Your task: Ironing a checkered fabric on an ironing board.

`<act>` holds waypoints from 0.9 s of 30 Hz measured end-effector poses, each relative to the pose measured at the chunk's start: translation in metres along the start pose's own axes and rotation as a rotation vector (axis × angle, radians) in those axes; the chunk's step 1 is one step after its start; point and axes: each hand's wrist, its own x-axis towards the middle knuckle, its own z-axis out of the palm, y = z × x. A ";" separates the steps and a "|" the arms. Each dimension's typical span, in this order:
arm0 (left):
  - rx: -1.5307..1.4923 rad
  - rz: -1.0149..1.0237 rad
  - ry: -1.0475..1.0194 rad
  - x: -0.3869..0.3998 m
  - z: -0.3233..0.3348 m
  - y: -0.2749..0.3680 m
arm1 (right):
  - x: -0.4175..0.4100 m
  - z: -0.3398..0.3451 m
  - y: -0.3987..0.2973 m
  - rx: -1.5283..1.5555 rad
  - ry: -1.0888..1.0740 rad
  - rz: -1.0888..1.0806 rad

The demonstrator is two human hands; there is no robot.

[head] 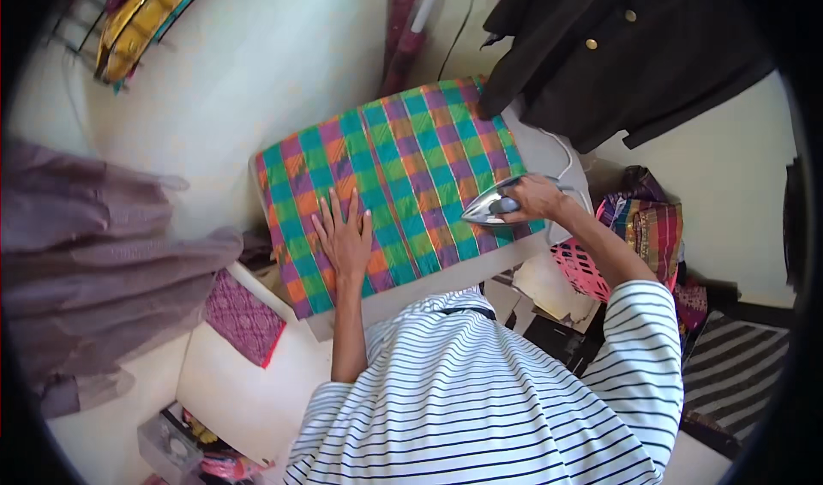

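Note:
A checked cloth (398,183) in green, teal, purple and orange lies spread over a pale padded ironing table (411,292). My left hand (346,240) rests flat on the cloth's left half, palm down with fingers apart, holding nothing. On the right, my right hand (537,199) is closed around the handle of a silver electric iron (485,210). The iron's tip points left, and it sits over the cloth's right edge. Whether the soleplate presses on the cloth cannot be told from above. A white cord (564,150) runs up from the iron's rear.
A dark jacket (617,60) with gold buttons hangs over the table's far right corner. A pink plastic basket (582,269) with folded cloths stands at right. Greyish-purple fabric (96,266) hangs at left. A purple patterned cloth (243,318) lies on a white surface, and rolled material (411,41) leans behind.

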 end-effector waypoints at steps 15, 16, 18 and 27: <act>0.023 -0.329 0.075 -0.100 -0.037 -0.034 | -0.041 0.036 -0.058 -0.018 0.186 0.138; 0.009 -0.362 0.111 -0.105 -0.035 -0.037 | -0.033 0.032 -0.062 0.008 0.238 0.197; -0.029 -0.438 0.135 -0.118 -0.034 -0.046 | -0.015 0.011 -0.083 0.032 0.249 0.216; -0.282 -0.905 -0.055 -0.146 -0.058 -0.063 | 0.087 0.010 -0.182 -0.079 0.132 -0.424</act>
